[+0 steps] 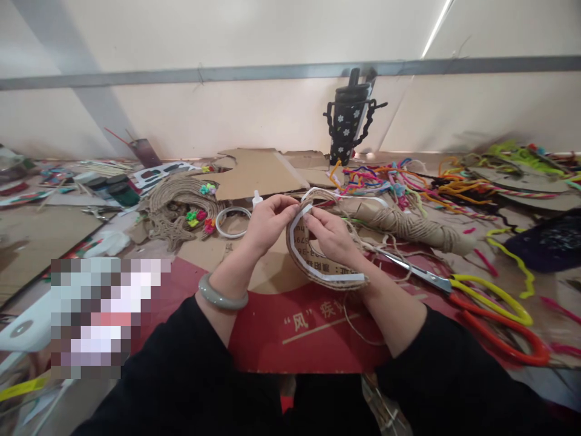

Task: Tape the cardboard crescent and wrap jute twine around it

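A curved cardboard crescent (297, 257) is held up in front of me, with a white strip of tape along its face and twine along its outer edge. My left hand (275, 224) pinches its upper end, fingers closed. Close beside it, my right hand (333, 235) is also closed on the crescent's upper part, thumb against the tape. What lies between the fingertips is too small to make out. Loose twine trails past my right wrist from a twine-wound roll (403, 225). A roll of tape (220, 224) and a small white-tipped bottle (257, 198) are near my left hand.
Large scissors (492, 300) with yellow and red handles lie by my right forearm. Behind are cardboard pieces (258, 172), a black flowered tumbler (347, 124) and colourful yarn (394, 181). Twine-covered shapes (177, 203) sit left, paint jars (121, 191) beyond. Red-printed cardboard (272, 339) lies below.
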The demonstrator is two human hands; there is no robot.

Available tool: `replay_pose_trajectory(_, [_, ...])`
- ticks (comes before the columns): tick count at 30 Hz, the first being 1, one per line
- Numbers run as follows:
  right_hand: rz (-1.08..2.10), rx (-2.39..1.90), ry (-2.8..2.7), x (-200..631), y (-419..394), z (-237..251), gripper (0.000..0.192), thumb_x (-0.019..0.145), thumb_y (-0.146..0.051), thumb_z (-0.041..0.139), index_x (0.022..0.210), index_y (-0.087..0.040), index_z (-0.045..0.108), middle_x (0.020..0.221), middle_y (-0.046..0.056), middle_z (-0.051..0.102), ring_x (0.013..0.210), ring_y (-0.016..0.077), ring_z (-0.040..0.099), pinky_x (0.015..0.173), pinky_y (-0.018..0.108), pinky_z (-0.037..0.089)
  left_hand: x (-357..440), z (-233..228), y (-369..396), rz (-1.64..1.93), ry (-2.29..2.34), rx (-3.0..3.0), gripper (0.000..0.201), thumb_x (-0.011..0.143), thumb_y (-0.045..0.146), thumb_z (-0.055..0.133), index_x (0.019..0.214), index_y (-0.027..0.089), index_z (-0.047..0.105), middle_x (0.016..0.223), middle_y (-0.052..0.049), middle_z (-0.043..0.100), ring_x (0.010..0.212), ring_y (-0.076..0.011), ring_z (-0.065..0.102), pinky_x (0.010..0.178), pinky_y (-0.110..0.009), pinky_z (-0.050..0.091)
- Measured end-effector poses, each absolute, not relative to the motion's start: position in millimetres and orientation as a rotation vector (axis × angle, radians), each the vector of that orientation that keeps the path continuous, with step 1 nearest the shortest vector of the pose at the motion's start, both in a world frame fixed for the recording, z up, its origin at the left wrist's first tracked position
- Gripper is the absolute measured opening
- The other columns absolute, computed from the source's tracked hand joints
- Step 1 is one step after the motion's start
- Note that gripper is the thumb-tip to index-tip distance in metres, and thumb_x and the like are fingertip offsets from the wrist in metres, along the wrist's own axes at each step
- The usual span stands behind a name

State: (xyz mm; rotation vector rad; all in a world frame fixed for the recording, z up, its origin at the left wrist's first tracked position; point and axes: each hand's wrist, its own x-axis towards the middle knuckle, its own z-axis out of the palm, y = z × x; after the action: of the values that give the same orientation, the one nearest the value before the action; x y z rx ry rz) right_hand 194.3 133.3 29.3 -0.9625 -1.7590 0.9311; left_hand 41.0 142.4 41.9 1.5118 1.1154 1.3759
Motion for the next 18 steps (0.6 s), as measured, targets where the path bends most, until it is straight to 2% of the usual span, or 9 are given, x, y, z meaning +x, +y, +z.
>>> replay_pose_trajectory(4, [0.893, -0.985, -1.765, 194.5, 133.1, 29.2, 0.026, 0.085, -0.039, 0.047, 0.087, -0.017, 0.060, 0.070, 0.000, 0.055, 0.064, 0.0131, 0.049, 0.062, 0.026, 0.041, 40.7, 46.0, 140.1, 1.348, 1.090, 1.409, 0.027, 0.066, 0.037, 0.076, 0.079, 0.014, 0.069, 0.074, -0.002, 0.068, 0.066, -0.0115, 0.058, 0.064, -0.024, 0.047])
replay_pose_trajectory(11, [0.762, -0.991, -1.840, 194.6, 128.4, 34.1, 0.021, 0.085, -0.034, 0.048, 0.073, -0.018, 0.055, 0.064, -0.002, 0.051, 0.061, 0.0119, 0.046, 0.060, 0.025, 0.038, 40.5, 50.3, 137.3, 1.281, 1.066, 1.375, 0.029, 0.062, 0.039, 0.078, 0.072, 0.013, 0.069, 0.064, 0.000, 0.063, 0.057, -0.0085, 0.050, 0.056, -0.022, 0.042])
replay_pose_trajectory(18, [0.811, -0.990, -1.785, 193.5, 125.1, 34.6, 0.021, 0.087, -0.037, 0.050, 0.079, -0.019, 0.057, 0.068, -0.001, 0.056, 0.061, 0.0121, 0.050, 0.060, 0.025, 0.041, 39.5, 48.5, 137.8, 1.214, 1.025, 1.367, 0.037, 0.063, 0.048, 0.077, 0.077, 0.014, 0.068, 0.065, 0.001, 0.060, 0.057, -0.0078, 0.047, 0.055, -0.021, 0.039])
